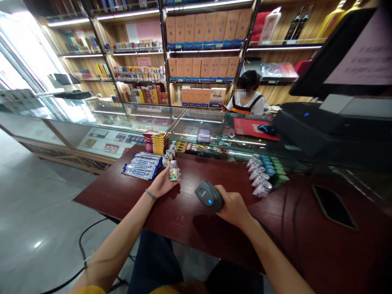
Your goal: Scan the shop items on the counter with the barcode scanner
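I'm gripping a jar (pixel 174 171) in my left hand (pixel 161 184), left of the scanner (pixel 208 195), which my right hand (pixel 234 207) is clasping. One jar is apparently being handled; other jars (pixel 169 154) are standing unheld, beyond and left of the scanner. I'm not seeing which are finished.

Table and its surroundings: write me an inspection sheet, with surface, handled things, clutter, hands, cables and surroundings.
Surface: dark red table, glossy.
Handled things: jar, upright; scanner, blue light lit.
Clutter: blue packets and a red-and-yellow stack at left; containers and phone at right.
Hands: left hand holds the jar; right hand grips the scanner.
Cables: black cable at lower left.
Surroundings: glass counter, shelves, seated-height person behind.
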`<action>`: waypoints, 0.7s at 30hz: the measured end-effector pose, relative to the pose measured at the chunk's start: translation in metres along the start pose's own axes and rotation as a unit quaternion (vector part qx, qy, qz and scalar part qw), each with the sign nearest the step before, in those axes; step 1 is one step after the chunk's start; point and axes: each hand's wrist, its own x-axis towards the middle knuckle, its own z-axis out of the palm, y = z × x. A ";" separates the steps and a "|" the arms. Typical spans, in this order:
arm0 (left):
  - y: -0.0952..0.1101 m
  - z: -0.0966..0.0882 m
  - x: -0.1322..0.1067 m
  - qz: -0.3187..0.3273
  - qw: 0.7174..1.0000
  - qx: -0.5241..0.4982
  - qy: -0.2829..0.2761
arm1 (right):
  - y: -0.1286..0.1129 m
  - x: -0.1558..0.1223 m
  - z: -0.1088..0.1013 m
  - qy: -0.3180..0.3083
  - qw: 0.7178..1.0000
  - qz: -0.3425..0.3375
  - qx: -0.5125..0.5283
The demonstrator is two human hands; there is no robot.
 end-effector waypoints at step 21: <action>-0.039 0.049 0.042 0.189 0.939 0.283 0.053 | 0.081 -0.020 -0.046 0.332 0.897 0.209 0.204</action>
